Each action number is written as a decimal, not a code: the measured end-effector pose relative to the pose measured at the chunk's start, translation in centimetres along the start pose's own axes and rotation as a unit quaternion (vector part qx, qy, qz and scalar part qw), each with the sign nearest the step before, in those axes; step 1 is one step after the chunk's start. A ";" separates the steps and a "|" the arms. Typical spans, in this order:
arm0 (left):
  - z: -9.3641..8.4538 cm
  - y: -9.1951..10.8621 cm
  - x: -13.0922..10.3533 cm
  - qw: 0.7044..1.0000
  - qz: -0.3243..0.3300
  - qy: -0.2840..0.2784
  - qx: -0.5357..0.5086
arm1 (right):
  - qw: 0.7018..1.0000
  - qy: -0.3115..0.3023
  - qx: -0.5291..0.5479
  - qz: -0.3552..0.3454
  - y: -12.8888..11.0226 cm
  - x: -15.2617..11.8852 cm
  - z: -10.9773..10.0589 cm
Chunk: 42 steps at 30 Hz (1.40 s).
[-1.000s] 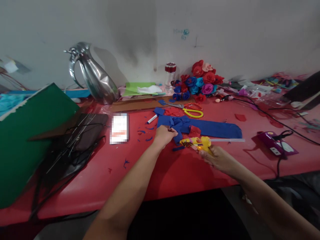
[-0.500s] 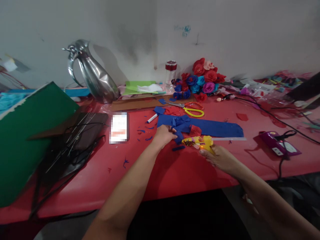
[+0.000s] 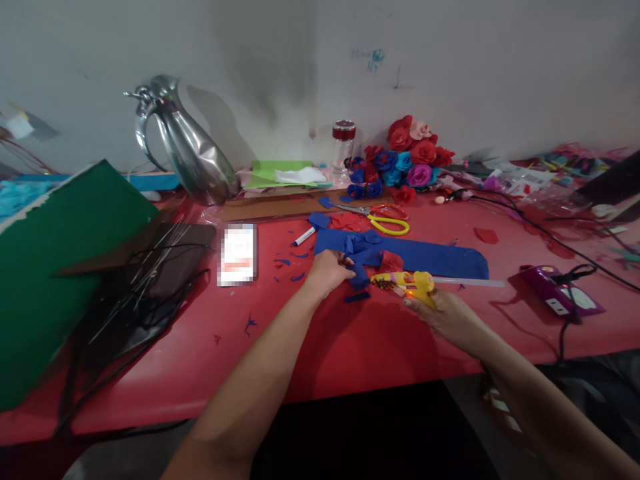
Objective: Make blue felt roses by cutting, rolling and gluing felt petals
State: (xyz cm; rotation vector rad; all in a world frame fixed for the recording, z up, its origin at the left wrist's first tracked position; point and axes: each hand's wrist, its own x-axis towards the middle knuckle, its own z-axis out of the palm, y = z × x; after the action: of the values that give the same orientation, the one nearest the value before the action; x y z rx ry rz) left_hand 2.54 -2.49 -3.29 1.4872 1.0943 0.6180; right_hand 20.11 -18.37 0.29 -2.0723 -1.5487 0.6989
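My left hand pinches a small blue paper piece between thumb and fingers. In my right hand is a yellow hot glue gun, its light glowing orange and a clear glue stick poking out of its back. The gun's nozzle points left, close to the blue piece; whether it touches cannot be made out. Behind both hands lies a long strip of blue paper with blue cut pieces on it. A red paper petal sits just above the gun.
Scissors with yellow and red handles and a white marker lie farther back. Paper flowers, a glass bottle and a metal jug stand by the wall. A phone is left; a purple power strip right.
My right hand has drawn the glue gun slightly to the right, away from the blue piece. My left hand keeps its place, still pinching the paper.
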 end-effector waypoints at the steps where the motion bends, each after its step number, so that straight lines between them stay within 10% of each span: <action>1: 0.0 0.0 0.0 1.000 0.000 0.001 0.001 | 1.000 -0.003 -0.003 0.001 0.1 0.0 0.0; 13: 0.1 0.3 -0.1 1.000 -0.021 0.005 -0.015 | 0.954 -0.028 -0.204 -0.220 3.3 -0.9 -1.8; 19: -0.4 1.1 -0.3 0.995 -0.022 0.057 -0.083 | 0.936 0.129 -0.297 -0.137 5.4 3.8 -5.6; 26: -1.0 2.1 0.0 0.966 -0.003 0.123 -0.227 | 0.920 0.128 -0.365 -0.059 7.8 8.9 -7.7; 32: -1.1 1.9 0.1 0.957 0.018 0.128 -0.260 | 0.935 0.181 -0.273 -0.134 1.9 9.7 -4.6; 37: -1.1 1.2 0.4 0.970 0.069 0.097 -0.214 | 0.970 0.035 -0.093 -0.222 -6.0 10.8 -0.1; 42: -1.0 0.9 0.2 0.975 0.099 0.077 -0.182 | 0.979 0.054 -0.011 -0.196 -6.9 11.2 1.2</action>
State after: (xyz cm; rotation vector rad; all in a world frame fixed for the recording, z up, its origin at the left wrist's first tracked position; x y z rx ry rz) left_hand 2.01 -1.73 -2.24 1.2498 0.8941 1.0298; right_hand 17.00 -5.75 2.35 -1.7107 -1.8333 0.4176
